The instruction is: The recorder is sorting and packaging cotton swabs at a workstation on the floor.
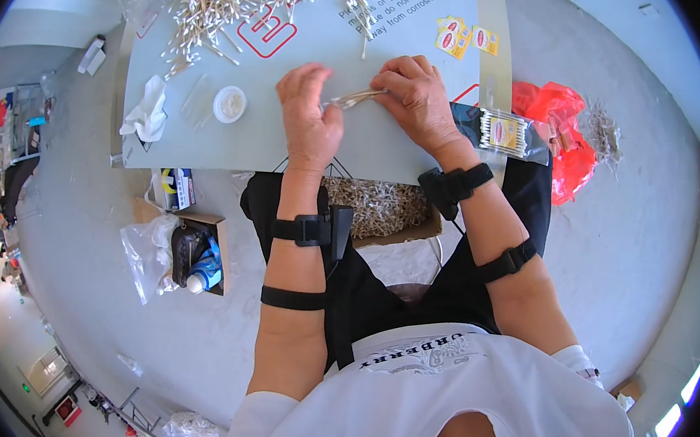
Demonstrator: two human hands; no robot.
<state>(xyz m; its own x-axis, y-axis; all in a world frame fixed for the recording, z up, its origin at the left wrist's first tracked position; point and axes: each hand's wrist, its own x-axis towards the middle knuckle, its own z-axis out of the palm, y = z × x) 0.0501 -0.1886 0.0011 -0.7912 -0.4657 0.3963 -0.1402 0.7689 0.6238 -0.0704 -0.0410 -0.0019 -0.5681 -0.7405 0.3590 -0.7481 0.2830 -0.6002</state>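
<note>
Pinching the near-right end of a small bunch of cotton swabs, the right hand has its thumb and forefinger pressed together, with the remaining fingers curled. The bunch lies roughly level above the front part of the table, between the two hands. The left hand stands at the bunch's other end, fingers raised and bent, thumb apart from them; the area is blurred, and whether they grip the swabs cannot be told.

Completed work: one filled pack of swabs, with a yellow label inside, lies at the right front corner beside the right forearm. Whether the red plastic bag on the right holds further finished packs cannot be determined.

Outstanding work: judged by the loose stock, most remains. A large heap of swabs covers the far side of the table, spread without order, and a cardboard box of swabs sits below the near edge. Yellow labels rest unused on the right. The bunch in hand appears partway through handling, neither labelled nor visibly sealed.

Also noted: a round white tub and a crumpled white tissue, both left of the hands.
</note>
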